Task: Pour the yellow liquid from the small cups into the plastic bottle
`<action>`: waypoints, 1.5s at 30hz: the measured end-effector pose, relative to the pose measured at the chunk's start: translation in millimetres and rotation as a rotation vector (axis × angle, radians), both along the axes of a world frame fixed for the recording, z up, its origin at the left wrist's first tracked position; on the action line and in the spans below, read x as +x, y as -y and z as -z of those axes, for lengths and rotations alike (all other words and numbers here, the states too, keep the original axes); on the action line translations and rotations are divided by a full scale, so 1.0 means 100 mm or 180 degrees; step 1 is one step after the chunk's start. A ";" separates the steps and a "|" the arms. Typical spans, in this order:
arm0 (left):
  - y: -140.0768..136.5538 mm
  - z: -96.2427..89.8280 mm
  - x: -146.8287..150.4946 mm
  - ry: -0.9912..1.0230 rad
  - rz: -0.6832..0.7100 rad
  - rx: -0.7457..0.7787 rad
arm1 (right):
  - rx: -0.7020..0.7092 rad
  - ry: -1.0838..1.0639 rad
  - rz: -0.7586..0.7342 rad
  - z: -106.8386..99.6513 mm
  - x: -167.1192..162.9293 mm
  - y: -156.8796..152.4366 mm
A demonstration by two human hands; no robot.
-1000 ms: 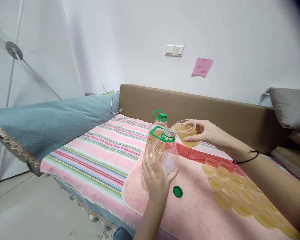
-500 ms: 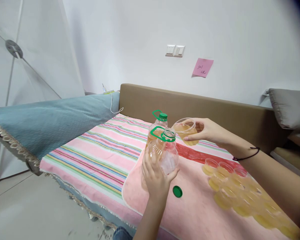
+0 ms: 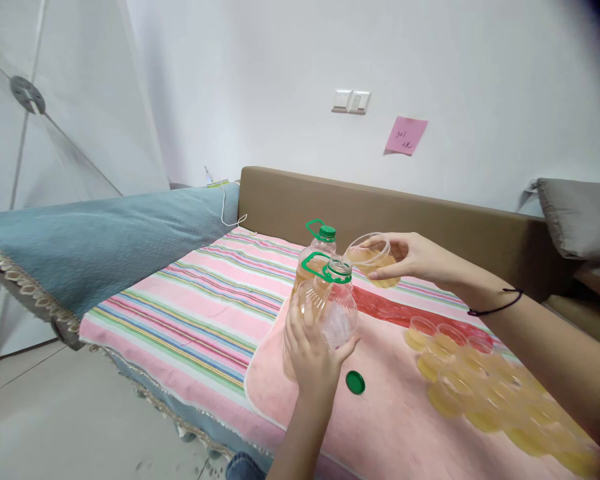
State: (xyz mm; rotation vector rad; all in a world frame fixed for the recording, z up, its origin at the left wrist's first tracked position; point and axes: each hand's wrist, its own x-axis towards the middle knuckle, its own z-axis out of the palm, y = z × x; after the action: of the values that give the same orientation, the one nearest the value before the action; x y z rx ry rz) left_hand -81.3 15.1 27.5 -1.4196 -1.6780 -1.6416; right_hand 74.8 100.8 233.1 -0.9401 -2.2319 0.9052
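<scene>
My left hand [image 3: 313,350] is wrapped round the near side of a clear plastic bottle [image 3: 343,310] with a green carry ring and an uncapped mouth. Close behind it stands a second bottle [image 3: 305,270], its green cap on, with amber liquid inside. In my right hand [image 3: 410,257] a clear plastic cup [image 3: 373,257] of yellowish liquid is held tilted, its rim near the open bottle mouth. A loose green cap [image 3: 355,383] lies on the pink mat [image 3: 390,413], to the right of my left wrist.
Several filled cups [image 3: 445,393] stand grouped on the mat at the right. A red strip [image 3: 385,307] runs along the mat's far side. The striped cloth [image 3: 195,300] spreads leftward to a blue-covered armrest [image 3: 130,227]. The brown backrest [image 3: 390,203] rises behind.
The cup in my right hand has risen slightly and tips a little more towards the bottle mouth. My left hand keeps its place on the bottle.
</scene>
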 end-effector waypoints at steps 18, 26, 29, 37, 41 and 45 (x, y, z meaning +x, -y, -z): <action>0.03 -0.01 0.00 0.0062 0.0004 -0.0136 | 0.0103 0.0174 -0.0074 -0.04 -0.03 -0.06; 0.03 -0.03 0.00 0.0020 -0.0035 -0.0117 | -0.0041 0.0447 0.0024 -0.18 -0.08 0.07; 0.03 -0.04 0.00 0.0046 -0.0024 -0.0133 | -0.0019 0.0539 0.0093 -0.22 -0.10 0.12; 0.04 -0.04 0.00 -0.0005 -0.0063 -0.0156 | 0.0084 0.0672 0.0011 -0.24 -0.10 0.10; 0.03 -0.04 0.00 0.0029 -0.0064 -0.0133 | 0.0022 0.0713 0.0029 -0.24 -0.09 0.05; 0.04 -0.05 0.00 0.0000 -0.0090 -0.0166 | -0.0030 0.0736 0.0021 -0.24 -0.08 0.00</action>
State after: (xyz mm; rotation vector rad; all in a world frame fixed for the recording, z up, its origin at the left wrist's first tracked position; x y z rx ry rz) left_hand -81.4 11.2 32.5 -1.4138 -1.7448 -1.5936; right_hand 66.9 100.4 256.6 -1.1047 -2.4165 0.8411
